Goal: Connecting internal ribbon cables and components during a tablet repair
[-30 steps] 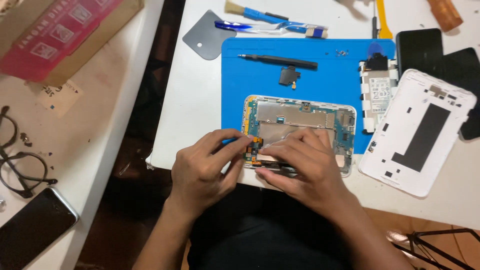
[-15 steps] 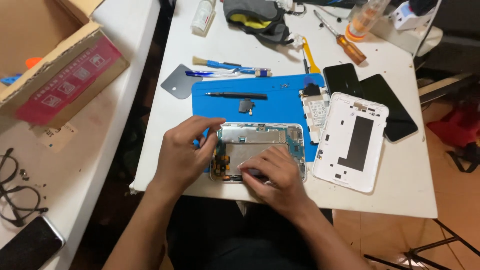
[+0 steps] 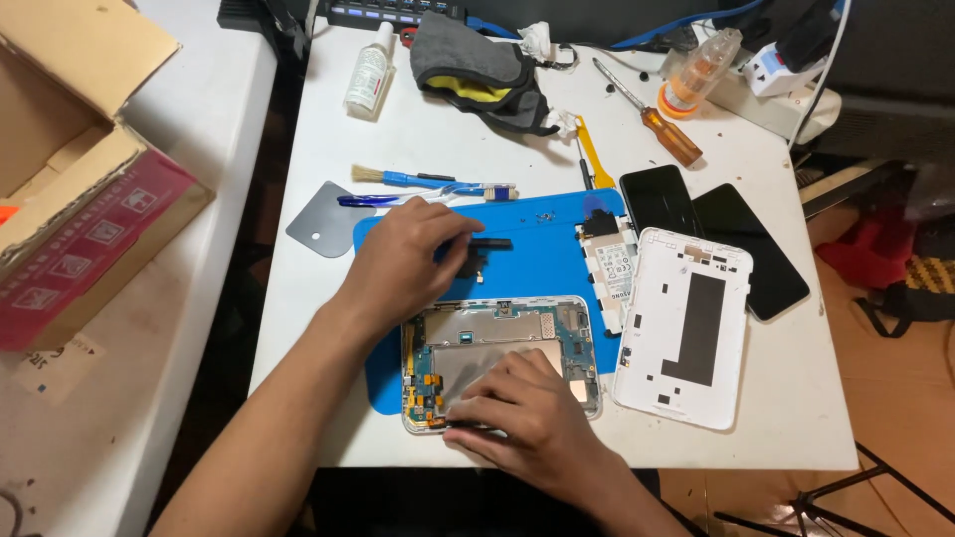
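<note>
While our right hand [image 3: 517,413] lies flat, fingers spread, on the opened tablet [image 3: 497,360] at the mat's [image 3: 542,278] near edge, we should keep it pressed steady. Beyond the tablet, our left hand [image 3: 408,261] curls over a black tool [image 3: 489,244]; we cannot tell whether it grips yet. White back cover [image 3: 686,328] lies just right.

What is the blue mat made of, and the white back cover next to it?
The blue mat looks like soft rubber or silicone: matte, flat, no shine. The white back cover looks like hard plastic: smooth, moulded, with small cut-outs and a black patch inside. Neither is certain from looks alone.
</note>
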